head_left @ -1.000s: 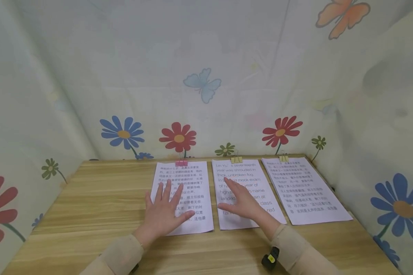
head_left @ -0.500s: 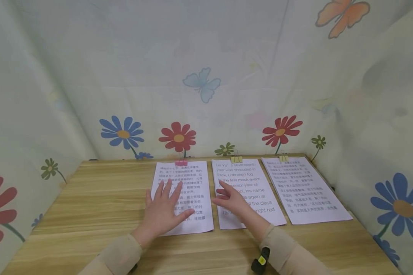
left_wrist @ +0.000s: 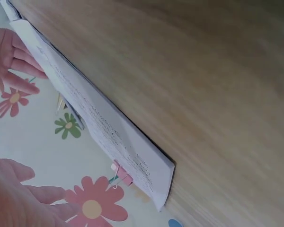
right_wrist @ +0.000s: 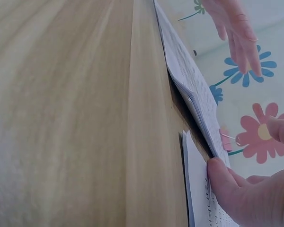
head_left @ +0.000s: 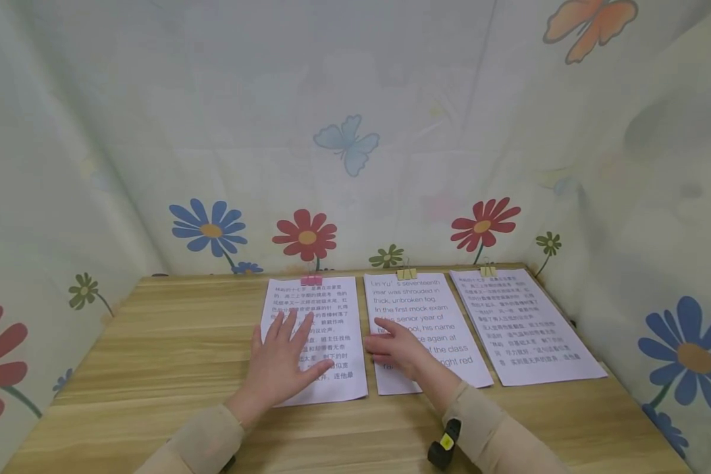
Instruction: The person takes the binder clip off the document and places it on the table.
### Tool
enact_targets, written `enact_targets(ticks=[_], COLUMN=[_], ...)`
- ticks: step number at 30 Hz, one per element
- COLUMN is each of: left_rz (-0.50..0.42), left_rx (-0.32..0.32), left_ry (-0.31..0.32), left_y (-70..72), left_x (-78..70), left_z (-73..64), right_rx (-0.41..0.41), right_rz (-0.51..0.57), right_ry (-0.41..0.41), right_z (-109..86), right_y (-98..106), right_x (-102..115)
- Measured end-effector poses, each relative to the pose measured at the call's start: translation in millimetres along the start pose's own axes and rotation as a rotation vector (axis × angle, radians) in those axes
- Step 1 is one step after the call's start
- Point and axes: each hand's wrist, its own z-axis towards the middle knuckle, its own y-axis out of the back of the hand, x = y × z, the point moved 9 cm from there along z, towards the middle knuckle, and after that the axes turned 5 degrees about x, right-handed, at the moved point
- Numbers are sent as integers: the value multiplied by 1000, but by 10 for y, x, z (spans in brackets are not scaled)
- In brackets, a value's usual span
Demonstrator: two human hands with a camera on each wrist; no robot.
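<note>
Three clipped stacks of printed paper lie side by side. Over the left stack [head_left: 338, 329], held by a pink binder clip [head_left: 311, 280], my left hand [head_left: 278, 365] is spread with fingers apart. In the left wrist view that hand shows a gap above the sheets. My right hand [head_left: 401, 350] is over the left edge of the middle stack [head_left: 450, 339], which bears large English print and a yellow binder clip [head_left: 407, 274]. Its fingers are loosely bent and hold nothing. In the right wrist view the right thumb [right_wrist: 221, 177] overlaps the sheets near their edge.
The right stack [head_left: 539, 342] of printed sheets, with another yellow binder clip [head_left: 488, 270], lies slanted near the right side of the wooden table [head_left: 172, 342]. A flower-patterned curtain [head_left: 261, 151] surrounds the table's back and sides.
My right hand has shifted left across the middle stack to its left edge, its fingers drawing closer together and bending. The left hand stays almost still over the left stack.
</note>
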Motion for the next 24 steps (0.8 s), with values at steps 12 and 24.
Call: enact_targets(ticks=[12,24], left_rz=[1,8], left_rx=[-1,1], left_ry=[-7,-16], left_y=[-24,-22], left_x=[-8,-9], left_z=[5,8], right_rx=[-42,-137], right_rz=[-211,-360], right_ry=[-23,-18], right_z=[83,102], right_y=[-17,-55], right_x=[-26,12])
